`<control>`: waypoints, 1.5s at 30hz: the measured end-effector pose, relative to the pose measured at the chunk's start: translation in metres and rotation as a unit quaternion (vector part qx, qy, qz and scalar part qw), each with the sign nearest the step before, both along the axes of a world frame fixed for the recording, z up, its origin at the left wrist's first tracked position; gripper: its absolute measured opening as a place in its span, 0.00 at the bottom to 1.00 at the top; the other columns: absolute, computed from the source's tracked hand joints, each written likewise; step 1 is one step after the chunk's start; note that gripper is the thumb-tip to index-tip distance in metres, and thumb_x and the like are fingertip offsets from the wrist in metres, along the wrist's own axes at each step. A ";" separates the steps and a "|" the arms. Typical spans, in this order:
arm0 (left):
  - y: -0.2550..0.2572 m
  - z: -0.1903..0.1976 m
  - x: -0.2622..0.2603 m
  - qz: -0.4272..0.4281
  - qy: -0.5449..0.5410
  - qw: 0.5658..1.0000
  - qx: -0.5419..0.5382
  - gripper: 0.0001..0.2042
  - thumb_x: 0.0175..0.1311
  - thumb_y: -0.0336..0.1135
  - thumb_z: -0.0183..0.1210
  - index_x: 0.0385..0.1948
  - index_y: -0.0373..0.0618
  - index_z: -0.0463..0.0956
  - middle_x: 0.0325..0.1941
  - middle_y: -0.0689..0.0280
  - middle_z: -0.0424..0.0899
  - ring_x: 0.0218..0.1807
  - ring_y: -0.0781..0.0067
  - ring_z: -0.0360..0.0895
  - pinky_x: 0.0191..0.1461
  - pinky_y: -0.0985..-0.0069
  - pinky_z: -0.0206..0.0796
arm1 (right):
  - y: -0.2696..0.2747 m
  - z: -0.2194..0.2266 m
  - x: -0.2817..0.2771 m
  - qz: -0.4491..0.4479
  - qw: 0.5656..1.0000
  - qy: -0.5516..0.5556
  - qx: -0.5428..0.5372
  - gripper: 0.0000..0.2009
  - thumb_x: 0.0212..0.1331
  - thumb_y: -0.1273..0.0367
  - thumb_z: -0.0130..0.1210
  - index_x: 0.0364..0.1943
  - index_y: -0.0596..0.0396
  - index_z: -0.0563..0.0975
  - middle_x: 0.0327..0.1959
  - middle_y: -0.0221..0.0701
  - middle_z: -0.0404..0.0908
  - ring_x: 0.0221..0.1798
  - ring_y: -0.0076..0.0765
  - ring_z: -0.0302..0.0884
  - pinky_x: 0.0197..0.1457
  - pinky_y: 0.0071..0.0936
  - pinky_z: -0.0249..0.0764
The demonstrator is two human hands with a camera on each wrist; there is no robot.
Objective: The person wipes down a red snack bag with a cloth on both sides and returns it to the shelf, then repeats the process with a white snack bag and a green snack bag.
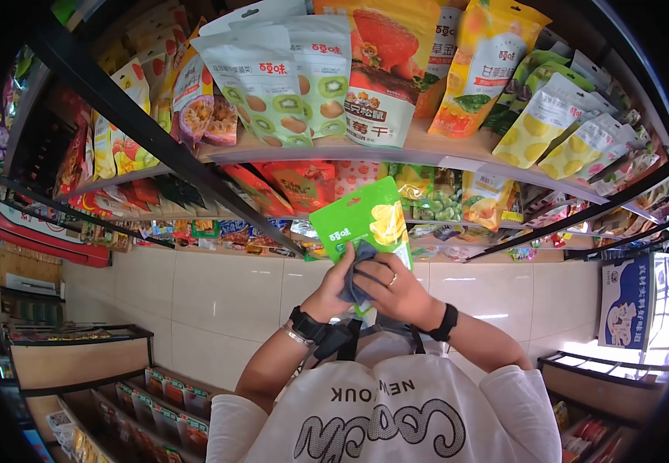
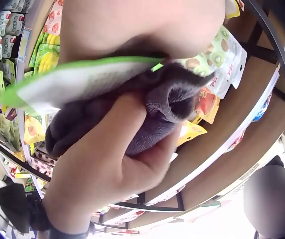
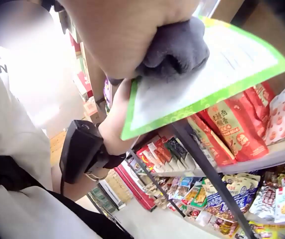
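A green snack bag [image 1: 365, 214] with yellow fruit printed on it stands tilted in front of the person's chest. The left hand [image 1: 328, 295] grips its lower left side, thumb on the front. Bunched in the right hand [image 1: 402, 292] is a dark grey cloth [image 1: 360, 270], which lies against the bag. In the left wrist view, the right hand [image 2: 107, 144] curls its fingers and thumb round the cloth [image 2: 157, 107], beside the bag [image 2: 83, 82] seen nearly edge-on. The right wrist view shows the cloth [image 3: 175, 50] against the bag's pale printed face [image 3: 212, 74]; the left fingers are mostly hidden there.
A shelf [image 1: 427, 150] of upright pouches, including kiwi bags [image 1: 269, 85], stands ahead, with lower tiers of packets beneath. A black shelf post [image 1: 157, 131] slants down at left. Tiled floor [image 1: 219, 301] lies below. Low display racks [image 1: 80, 363] stand at both sides.
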State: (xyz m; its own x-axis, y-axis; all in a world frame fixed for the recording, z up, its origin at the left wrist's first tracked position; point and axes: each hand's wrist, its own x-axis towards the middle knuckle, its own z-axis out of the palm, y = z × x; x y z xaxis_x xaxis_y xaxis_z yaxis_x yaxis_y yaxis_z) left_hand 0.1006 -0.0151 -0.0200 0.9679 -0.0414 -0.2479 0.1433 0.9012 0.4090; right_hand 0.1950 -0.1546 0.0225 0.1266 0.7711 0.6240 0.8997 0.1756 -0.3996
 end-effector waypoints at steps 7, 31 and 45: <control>-0.002 -0.005 0.003 0.014 -0.032 0.999 0.035 0.23 0.73 0.52 0.38 0.61 0.48 0.62 0.59 0.66 0.71 0.58 0.73 0.72 0.63 0.68 0.63 | 0.008 0.013 0.006 -0.043 0.998 0.047 0.019 0.25 0.34 0.80 0.57 0.45 0.57 0.74 0.49 0.40 0.72 0.47 0.52 0.70 0.53 0.44 0.69; -0.027 0.003 0.015 -0.126 -0.001 0.968 0.215 0.28 0.73 0.56 0.31 0.65 0.46 0.53 0.62 0.63 0.66 0.64 0.73 0.66 0.66 0.71 0.60 | -0.014 -0.006 0.030 -0.225 0.969 0.099 0.010 0.26 0.36 0.82 0.56 0.48 0.59 0.74 0.53 0.43 0.72 0.61 0.56 0.66 0.65 0.45 0.64; -0.018 0.024 0.038 -0.049 -0.012 0.995 0.085 0.34 0.67 0.65 0.31 0.63 0.46 0.59 0.62 0.61 0.68 0.61 0.66 0.69 0.66 0.64 0.60 | -0.024 0.005 0.001 -0.085 0.994 0.065 -0.020 0.24 0.37 0.79 0.57 0.47 0.61 0.74 0.53 0.44 0.73 0.64 0.54 0.65 0.67 0.46 0.64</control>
State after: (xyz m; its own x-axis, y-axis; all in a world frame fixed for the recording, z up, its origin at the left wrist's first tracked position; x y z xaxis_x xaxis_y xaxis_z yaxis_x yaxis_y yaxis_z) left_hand 0.1384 -0.0328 0.0040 0.9668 -0.0953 -0.2369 0.2157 0.8014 0.5578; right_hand 0.1964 -0.1790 0.0278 0.3351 0.7557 0.5627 0.8551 0.0068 -0.5184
